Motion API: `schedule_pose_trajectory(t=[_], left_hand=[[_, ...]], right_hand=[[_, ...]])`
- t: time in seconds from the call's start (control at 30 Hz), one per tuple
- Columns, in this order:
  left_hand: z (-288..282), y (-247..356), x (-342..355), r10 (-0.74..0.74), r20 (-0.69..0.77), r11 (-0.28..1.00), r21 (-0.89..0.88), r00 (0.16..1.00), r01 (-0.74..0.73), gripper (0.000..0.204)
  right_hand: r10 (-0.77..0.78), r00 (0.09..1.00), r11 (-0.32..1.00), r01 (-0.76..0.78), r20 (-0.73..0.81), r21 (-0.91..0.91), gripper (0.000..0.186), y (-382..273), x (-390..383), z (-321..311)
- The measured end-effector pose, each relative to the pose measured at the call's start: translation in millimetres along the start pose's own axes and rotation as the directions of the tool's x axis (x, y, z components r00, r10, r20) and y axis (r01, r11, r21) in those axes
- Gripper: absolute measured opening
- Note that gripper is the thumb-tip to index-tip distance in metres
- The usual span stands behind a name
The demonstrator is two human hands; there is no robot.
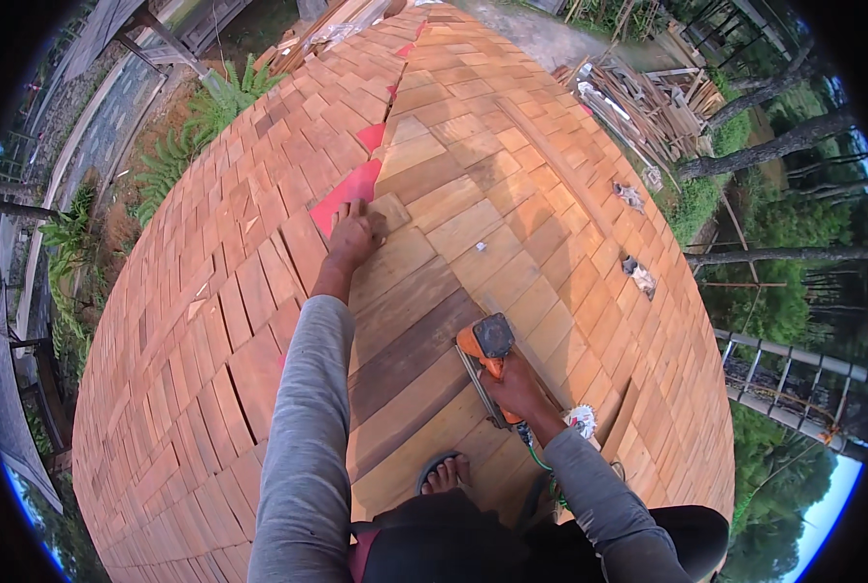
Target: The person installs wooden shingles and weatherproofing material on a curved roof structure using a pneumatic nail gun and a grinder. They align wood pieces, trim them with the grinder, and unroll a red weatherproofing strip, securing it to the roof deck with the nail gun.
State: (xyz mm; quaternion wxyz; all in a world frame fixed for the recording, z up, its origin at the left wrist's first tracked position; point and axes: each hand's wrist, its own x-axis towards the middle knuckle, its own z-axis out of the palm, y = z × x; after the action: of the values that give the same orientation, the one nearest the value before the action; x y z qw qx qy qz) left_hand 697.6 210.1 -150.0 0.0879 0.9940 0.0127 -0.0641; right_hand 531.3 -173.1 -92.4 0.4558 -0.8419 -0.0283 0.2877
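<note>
My left hand [356, 236] reaches forward to the roof ridge, fingers closed at the edge of a small wooden shingle [391, 214]. Beside those fingers a strip of red sheet [358, 187] shows along the ridge line. Lower right, my right hand [520, 391] is wrapped round the handle of an orange and black nail gun [490, 342]. The tool is held low over the shingles, with a green air hose [534, 453] running from its back end. Whether its nose touches the wood is hidden.
Overlapping wooden shingles [210, 321] cover both slopes. A toothed round blade [581, 420] is beside my right forearm. My sandalled foot [446, 474] stands on the roof. Two small crumpled items [638, 277] lie down the right slope. A ladder [794, 360] shows beyond the right edge.
</note>
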Motion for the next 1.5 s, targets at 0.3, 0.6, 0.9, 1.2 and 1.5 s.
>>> schedule_pose_trajectory(t=[0.3,0.6,0.9,1.2,1.5], left_hand=[[20.4,4.6,-11.1,0.028,-0.022,0.999,-0.014,0.999,-0.029,0.035],[5.6,13.4,-7.0,0.036,0.098,0.996,-0.079,0.995,-0.028,0.029],[55.9,83.5,-29.2,-0.137,0.047,0.979,0.161,0.989,0.128,0.049],[12.1,77.3,-37.3,-0.143,0.184,0.989,-0.022,0.973,0.149,0.053],[17.7,45.9,-45.8,-0.104,0.121,0.994,-0.011,0.987,0.106,0.048]], right_hand=[[0.027,0.999,0.999,-0.027,0.031,0.019,0.04,11.4,1.1,-5.0],[0.021,1.0,1.0,-0.021,0.015,0.014,0.041,13.2,2.2,-7.3],[0.15,0.976,0.983,-0.164,0.155,0.08,0.036,-10.9,3.8,-18.5],[0.155,0.976,0.987,-0.145,0.15,-0.075,0.046,-14.8,12.2,-24.8],[0.052,0.999,0.986,-0.053,0.011,0.155,0.042,-105.1,130.0,-18.7]])
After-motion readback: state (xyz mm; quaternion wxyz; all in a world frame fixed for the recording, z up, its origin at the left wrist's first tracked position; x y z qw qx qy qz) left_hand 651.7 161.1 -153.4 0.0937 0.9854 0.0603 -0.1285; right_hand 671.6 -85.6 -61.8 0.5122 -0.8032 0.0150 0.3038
